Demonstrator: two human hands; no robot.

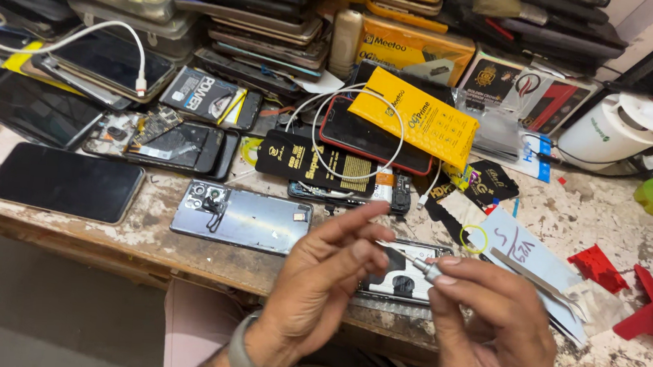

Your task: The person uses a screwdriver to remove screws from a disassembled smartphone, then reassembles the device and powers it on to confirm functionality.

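Note:
My right hand pinches a small silver precision screwdriver by its end, the thin tip pointing left. My left hand is raised beside it, index finger stretched out, thumb and fingertips pinched at the screwdriver's tip; whether something tiny sits between them I cannot tell. Just behind both hands an opened phone lies at the bench's front edge, mostly hidden by my fingers. A wristband circles my left wrist.
A phone back cover with camera cutouts and a dark phone lie to the left. Metal tweezers rest on white paper to the right. Stacked phones, yellow packets, white cables and red holders crowd the worn bench.

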